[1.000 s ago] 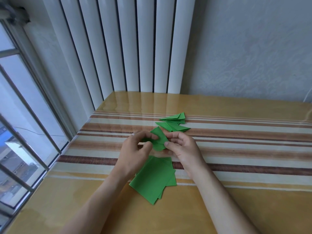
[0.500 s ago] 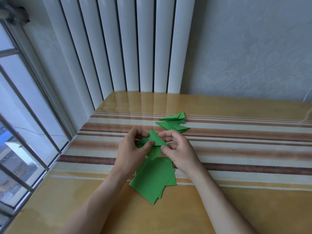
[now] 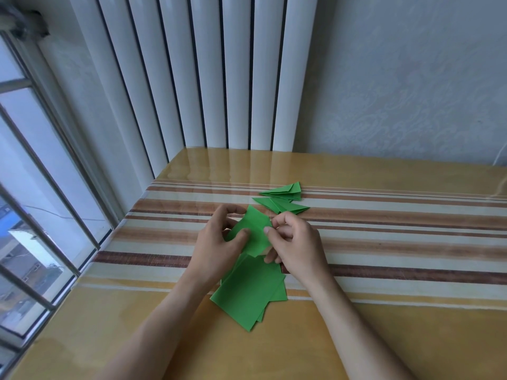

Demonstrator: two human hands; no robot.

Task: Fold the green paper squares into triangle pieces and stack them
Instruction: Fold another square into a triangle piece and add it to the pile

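Note:
A partly folded green paper piece (image 3: 256, 230) is held just above the table between both hands. My left hand (image 3: 216, 242) pinches its left side, thumb on top. My right hand (image 3: 295, 242) pinches its right edge with thumb and fingers. Under the hands lies a loose pile of flat green paper squares (image 3: 249, 293), fanned out. Behind the hands, folded green triangle pieces (image 3: 282, 198) lie in a small overlapping heap on the striped table (image 3: 397, 242).
A white ribbed radiator (image 3: 192, 78) rises behind the table's far left. A window with bars (image 3: 41, 215) runs along the left edge. A pale wall (image 3: 411, 78) stands at the back right.
The held paper has opened from a small triangular fold into a wider, flatter shape. Both hands have shifted their pinch on it, staying above the pile.

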